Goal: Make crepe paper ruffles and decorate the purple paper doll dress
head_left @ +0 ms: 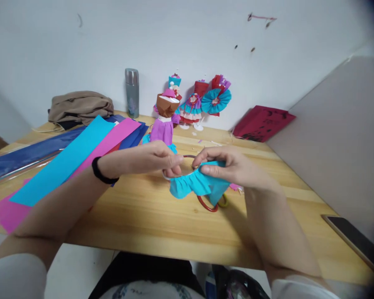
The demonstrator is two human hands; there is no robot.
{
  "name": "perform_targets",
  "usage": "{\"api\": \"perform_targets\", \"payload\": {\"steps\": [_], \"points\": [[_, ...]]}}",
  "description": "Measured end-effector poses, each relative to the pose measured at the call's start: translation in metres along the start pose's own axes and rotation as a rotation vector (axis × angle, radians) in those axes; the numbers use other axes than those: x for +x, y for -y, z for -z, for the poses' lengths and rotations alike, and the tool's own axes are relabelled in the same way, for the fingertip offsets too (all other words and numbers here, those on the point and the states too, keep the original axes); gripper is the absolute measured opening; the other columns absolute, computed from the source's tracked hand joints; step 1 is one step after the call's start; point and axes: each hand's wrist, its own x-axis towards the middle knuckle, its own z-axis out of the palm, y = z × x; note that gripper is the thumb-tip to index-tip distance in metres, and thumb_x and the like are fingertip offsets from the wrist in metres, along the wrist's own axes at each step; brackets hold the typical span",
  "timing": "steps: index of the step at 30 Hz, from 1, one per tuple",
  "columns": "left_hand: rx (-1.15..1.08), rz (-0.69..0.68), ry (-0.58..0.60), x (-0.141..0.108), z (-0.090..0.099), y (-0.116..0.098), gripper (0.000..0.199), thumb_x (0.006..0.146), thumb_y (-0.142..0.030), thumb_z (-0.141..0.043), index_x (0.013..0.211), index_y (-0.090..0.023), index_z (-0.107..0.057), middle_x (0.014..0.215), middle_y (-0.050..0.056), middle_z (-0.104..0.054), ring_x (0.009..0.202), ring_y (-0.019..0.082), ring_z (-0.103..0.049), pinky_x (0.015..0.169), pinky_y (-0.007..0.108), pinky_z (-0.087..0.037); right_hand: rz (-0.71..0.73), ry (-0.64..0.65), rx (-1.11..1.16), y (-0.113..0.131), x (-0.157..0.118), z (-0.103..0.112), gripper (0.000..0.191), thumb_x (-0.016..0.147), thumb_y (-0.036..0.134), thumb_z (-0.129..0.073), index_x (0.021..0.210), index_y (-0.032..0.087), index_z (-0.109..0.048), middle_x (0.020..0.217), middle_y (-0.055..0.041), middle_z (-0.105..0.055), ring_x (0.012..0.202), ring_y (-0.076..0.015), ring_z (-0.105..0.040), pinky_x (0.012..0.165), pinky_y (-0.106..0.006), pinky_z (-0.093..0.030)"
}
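Note:
Above the table, both hands hold a gathered piece of turquoise crepe paper (187,183) whose upper edge runs along a thin white strip (166,177). My left hand (166,160), with a black band on its wrist, is closed in a pinch at the strip's left end. Thumb and fingers of my right hand (222,166) grip the paper's right part, where it hangs flat and less pleated. Below the paper, a red loop (209,205), apparently a scissor handle, shows on the table beside a yellow ring (223,201); the rest of both is hidden.
Turquoise (65,162) and pink (107,143) paper strips lie at left. Several small paper dresses on stands (193,104) line the wall, with a brown-and-purple one (162,131) nearer. Around are a flask (132,93), brown cloth (81,106), red bags (262,122) and a phone (355,238).

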Motion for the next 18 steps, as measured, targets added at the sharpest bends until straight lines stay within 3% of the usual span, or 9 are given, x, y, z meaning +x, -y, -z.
{"api": "perform_targets", "payload": {"steps": [3,7,12,18], "points": [[-0.034,0.043,-0.060,-0.002,0.006,0.001,0.047,0.089,-0.057,-0.057,0.085,-0.013,-0.074,0.079,0.008,-0.072,0.081,0.018,-0.067,0.076,0.028,-0.053,-0.013,-0.040,0.039,-0.001,0.003,-0.003,0.038,0.083,0.056,-0.071,0.088,0.019,-0.070,0.078,-0.0040,-0.070,0.066,-0.0152,-0.060,0.062,-0.028,-0.048],[0.012,0.045,-0.125,0.000,0.008,0.004,0.049,0.090,-0.059,-0.054,0.077,-0.015,-0.071,0.069,0.003,-0.065,0.069,0.014,-0.059,0.065,0.024,-0.047,-0.009,-0.058,0.094,-0.002,0.005,-0.010,0.032,0.083,0.048,-0.071,0.094,0.018,-0.072,0.091,-0.0058,-0.073,0.073,-0.0160,-0.064,0.063,-0.027,-0.050],[0.040,-0.035,-0.080,0.005,0.003,0.007,0.052,0.090,-0.056,-0.056,0.057,-0.016,-0.054,0.056,-0.002,-0.049,0.055,0.009,-0.042,0.053,0.023,-0.034,-0.002,-0.110,0.052,0.000,0.008,-0.019,0.025,0.081,0.037,-0.069,0.096,0.018,-0.073,0.096,-0.0054,-0.074,0.080,-0.0177,-0.067,0.065,-0.027,-0.051],[0.036,0.020,-0.061,0.011,-0.009,0.009,0.036,0.086,-0.044,-0.063,0.067,-0.013,-0.067,0.058,-0.001,-0.056,0.054,0.009,-0.048,0.050,0.020,-0.033,0.039,-0.142,-0.042,0.004,0.010,-0.029,0.018,0.081,0.028,-0.064,0.091,0.019,-0.075,0.089,-0.0038,-0.075,0.080,-0.0188,-0.068,0.070,-0.029,-0.052]]}}
